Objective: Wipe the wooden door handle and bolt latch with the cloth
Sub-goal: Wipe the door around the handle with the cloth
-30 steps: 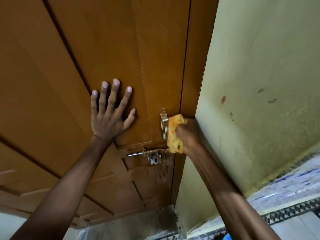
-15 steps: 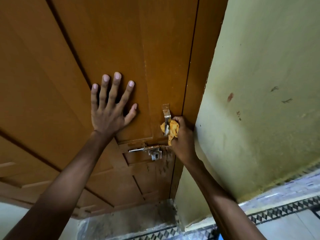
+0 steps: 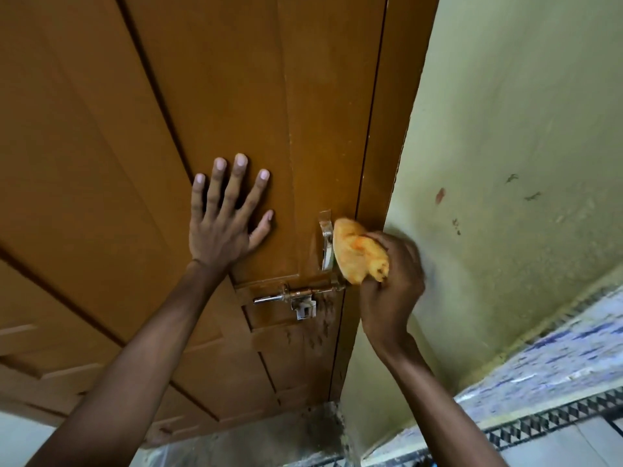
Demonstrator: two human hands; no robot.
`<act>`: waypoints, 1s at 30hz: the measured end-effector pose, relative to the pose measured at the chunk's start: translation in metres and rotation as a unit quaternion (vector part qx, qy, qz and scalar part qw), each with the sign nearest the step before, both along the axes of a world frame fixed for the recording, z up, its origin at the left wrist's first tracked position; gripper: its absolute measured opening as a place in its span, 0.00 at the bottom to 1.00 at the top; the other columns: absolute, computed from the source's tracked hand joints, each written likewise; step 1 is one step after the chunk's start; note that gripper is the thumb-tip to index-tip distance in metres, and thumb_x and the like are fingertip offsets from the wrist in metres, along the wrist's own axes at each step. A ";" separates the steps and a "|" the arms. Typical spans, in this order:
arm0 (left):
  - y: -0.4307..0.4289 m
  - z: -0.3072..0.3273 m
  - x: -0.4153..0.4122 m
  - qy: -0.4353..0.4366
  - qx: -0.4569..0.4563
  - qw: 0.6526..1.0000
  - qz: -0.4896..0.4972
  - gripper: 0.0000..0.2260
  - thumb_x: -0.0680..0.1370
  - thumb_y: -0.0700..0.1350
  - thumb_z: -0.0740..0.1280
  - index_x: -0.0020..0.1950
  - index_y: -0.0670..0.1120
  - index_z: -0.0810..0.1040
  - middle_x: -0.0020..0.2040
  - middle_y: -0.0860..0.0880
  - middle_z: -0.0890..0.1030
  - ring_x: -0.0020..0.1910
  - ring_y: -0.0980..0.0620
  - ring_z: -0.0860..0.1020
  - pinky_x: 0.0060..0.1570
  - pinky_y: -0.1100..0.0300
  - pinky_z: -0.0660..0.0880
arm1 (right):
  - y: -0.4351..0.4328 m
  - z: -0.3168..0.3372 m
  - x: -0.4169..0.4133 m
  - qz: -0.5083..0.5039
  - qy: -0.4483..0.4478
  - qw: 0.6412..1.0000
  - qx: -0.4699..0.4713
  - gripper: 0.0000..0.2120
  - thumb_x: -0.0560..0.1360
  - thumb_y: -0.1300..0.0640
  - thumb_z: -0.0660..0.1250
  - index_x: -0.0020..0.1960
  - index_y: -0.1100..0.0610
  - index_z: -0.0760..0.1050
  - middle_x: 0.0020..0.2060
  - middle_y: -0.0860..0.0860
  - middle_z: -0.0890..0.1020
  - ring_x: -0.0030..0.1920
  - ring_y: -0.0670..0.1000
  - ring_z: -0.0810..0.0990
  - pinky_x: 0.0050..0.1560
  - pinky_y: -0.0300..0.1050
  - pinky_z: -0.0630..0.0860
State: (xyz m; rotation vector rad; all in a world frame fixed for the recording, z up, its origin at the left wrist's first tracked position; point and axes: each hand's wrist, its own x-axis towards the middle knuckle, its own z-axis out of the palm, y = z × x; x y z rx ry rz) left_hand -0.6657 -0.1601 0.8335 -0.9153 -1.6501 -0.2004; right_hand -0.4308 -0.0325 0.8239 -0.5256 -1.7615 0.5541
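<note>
Bunched cloth (image 3: 360, 251) against door handle (image 3: 326, 242)

Left hand (image 3: 224, 227) flat, fingers (image 3: 236, 183) spread, right hand (image 3: 391, 281) fisted, blurred

Brown panelled door (image 3: 209, 96), pale green wall (image 3: 512, 136) with dark and reddish marks, patterned tile border (image 3: 553, 417), grimy floor (image 3: 256, 439) at door's foot

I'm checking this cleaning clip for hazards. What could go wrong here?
1. The right hand rubs the bunched cloth along the metal handle beside the frame edge; knuckles could scrape there.
2. The cloth could snag on the bolt latch just below.
3. The left hand leans flat on the door; if unlatched, it might swing.
</note>
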 end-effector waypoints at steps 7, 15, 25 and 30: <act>-0.003 0.002 0.001 -0.006 -0.004 1.000 -0.015 0.30 0.81 0.62 0.61 0.81 0.52 0.60 0.82 0.47 0.46 0.81 0.45 0.46 0.77 0.45 0.50 | 0.008 -0.041 -0.046 -0.035 -0.328 0.823 0.463 0.17 0.72 0.60 0.70 0.60 0.59 0.80 0.58 0.55 0.83 0.60 0.57 0.80 0.67 0.54 0.69; -0.005 0.004 0.003 -0.012 -0.004 0.999 -0.034 0.28 0.82 0.61 0.61 0.80 0.52 0.62 0.78 0.47 0.58 0.80 0.47 0.43 0.77 0.46 0.51 | -0.004 -0.030 -0.055 -0.117 -0.481 0.639 0.589 0.21 0.74 0.56 0.68 0.63 0.66 0.77 0.64 0.63 0.76 0.67 0.64 0.70 0.73 0.59 0.58; -0.006 0.003 -0.003 0.006 -0.015 0.999 -0.031 0.29 0.82 0.60 0.60 0.80 0.50 0.61 0.79 0.44 0.56 0.81 0.45 0.44 0.76 0.45 0.51 | -0.001 -0.042 -0.057 -0.058 -0.533 0.645 0.545 0.26 0.66 0.51 0.76 0.62 0.55 0.79 0.60 0.50 0.82 0.63 0.49 0.78 0.69 0.44 0.69; -0.005 0.000 -0.003 0.002 -0.006 0.999 -0.046 0.29 0.82 0.59 0.61 0.80 0.50 0.62 0.80 0.45 0.56 0.81 0.45 0.45 0.76 0.46 0.51 | 0.010 0.006 -0.055 -0.119 -0.469 0.683 0.546 0.25 0.71 0.53 0.71 0.66 0.59 0.74 0.64 0.56 0.77 0.72 0.61 0.67 0.74 0.62 0.49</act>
